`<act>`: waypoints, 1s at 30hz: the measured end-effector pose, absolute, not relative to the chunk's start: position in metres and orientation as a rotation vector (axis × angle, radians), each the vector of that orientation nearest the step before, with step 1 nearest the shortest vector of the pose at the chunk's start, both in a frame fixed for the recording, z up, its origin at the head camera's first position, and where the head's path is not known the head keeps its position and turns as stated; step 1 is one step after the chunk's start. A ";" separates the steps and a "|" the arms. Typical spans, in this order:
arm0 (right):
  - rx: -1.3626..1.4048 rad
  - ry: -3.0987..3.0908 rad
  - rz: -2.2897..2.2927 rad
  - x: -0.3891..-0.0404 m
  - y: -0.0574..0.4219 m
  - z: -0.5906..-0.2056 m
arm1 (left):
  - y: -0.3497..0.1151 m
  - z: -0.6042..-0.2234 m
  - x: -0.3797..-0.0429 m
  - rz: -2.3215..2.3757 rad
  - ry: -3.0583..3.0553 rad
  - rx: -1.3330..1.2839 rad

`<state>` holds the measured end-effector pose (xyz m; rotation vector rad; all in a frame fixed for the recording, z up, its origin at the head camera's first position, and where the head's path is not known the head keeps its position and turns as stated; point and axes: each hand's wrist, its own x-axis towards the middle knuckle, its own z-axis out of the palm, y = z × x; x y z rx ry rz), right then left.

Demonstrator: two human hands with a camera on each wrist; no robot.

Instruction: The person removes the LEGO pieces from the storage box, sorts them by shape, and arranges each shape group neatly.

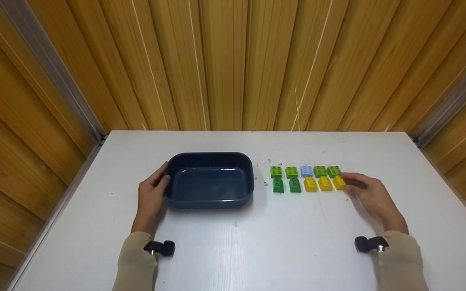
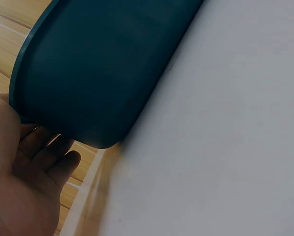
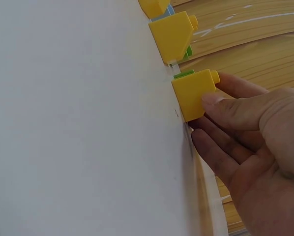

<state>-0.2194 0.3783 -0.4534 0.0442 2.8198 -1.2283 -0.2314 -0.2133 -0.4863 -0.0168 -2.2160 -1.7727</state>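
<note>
A dark blue rectangular container (image 1: 208,204) sits left of centre in the head view. My left hand (image 1: 152,192) grips its left end, the thumb at the rim and the fingers along the outer wall. The left wrist view shows that hand (image 2: 26,172) against the container's end wall (image 2: 102,83). At the right end of two rows of toy building bricks, my right hand (image 1: 372,198) pinches a yellow brick (image 1: 339,182). In the right wrist view the thumb lies on the near face of this yellow brick (image 3: 191,93), with fingers behind it.
The back row holds green bricks (image 1: 320,171) and one light blue brick (image 1: 306,171). In front stand dark green bricks (image 1: 278,185) and more yellow bricks (image 1: 310,184). The white table (image 1: 233,250) ends at a wood-patterned wall (image 1: 225,64).
</note>
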 end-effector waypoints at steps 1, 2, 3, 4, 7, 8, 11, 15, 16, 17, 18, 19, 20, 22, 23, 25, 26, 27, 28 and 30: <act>0.046 2.819 -1.228 -0.220 0.379 -0.453 | -0.213 -0.486 -0.231 -1.769 -2.218 -0.014; 0.047 2.816 -1.232 -0.220 0.379 -0.452 | -0.213 -0.486 -0.231 -1.768 -2.218 -0.012; 0.046 2.812 -1.235 -0.220 0.379 -0.452 | -0.213 -0.485 -0.231 -1.770 -2.214 -0.011; 0.047 2.809 -1.237 -0.219 0.379 -0.451 | -0.213 -0.485 -0.231 -1.771 -2.213 -0.009; 0.051 2.801 -1.243 -0.220 0.380 -0.451 | -0.212 -0.484 -0.232 -1.774 -2.207 -0.004; 0.051 2.798 -1.247 -0.219 0.380 -0.451 | -0.212 -0.484 -0.232 -1.777 -2.204 -0.002; 0.055 2.791 -1.266 -0.219 0.382 -0.450 | -0.212 -0.484 -0.232 -1.772 -2.206 -0.001; 0.068 2.766 -1.293 -0.218 0.385 -0.447 | -0.211 -0.485 -0.233 -1.770 -2.205 0.007; 0.081 2.759 -1.293 -0.217 0.385 -0.445 | -0.210 -0.485 -0.233 -1.770 -2.207 0.011; 0.093 2.751 -1.291 -0.216 0.386 -0.444 | -0.210 -0.485 -0.233 -1.772 -2.206 0.016; 0.109 2.747 -1.285 -0.216 0.386 -0.442 | -0.210 -0.485 -0.233 -1.774 -2.207 0.019; 0.118 2.746 -1.283 -0.215 0.386 -0.440 | -0.209 -0.485 -0.232 -1.774 -2.208 0.024; 0.126 2.749 -1.272 -0.215 0.386 -0.438 | -0.209 -0.485 -0.232 -1.773 -2.207 0.023; 0.126 2.764 -1.261 -0.214 0.385 -0.433 | -0.209 -0.484 -0.231 -1.768 -2.209 0.029; 0.120 2.775 -1.256 -0.214 0.385 -0.431 | -0.208 -0.484 -0.231 -1.771 -2.204 0.029; 0.108 2.793 -1.263 -0.213 0.382 -0.427 | -0.209 -0.484 -0.231 -1.774 -2.203 0.029; 0.103 2.803 -1.263 -0.212 0.381 -0.425 | -0.209 -0.484 -0.231 -1.778 -2.201 0.026; 0.098 2.812 -1.266 -0.212 0.379 -0.423 | -0.209 -0.484 -0.231 -1.778 -2.203 0.029; 0.095 2.820 -1.270 -0.211 0.377 -0.421 | -0.209 -0.484 -0.231 -1.780 -2.202 0.030; 0.091 2.828 -1.284 -0.210 0.373 -0.416 | -0.210 -0.484 -0.231 -1.779 -2.203 0.027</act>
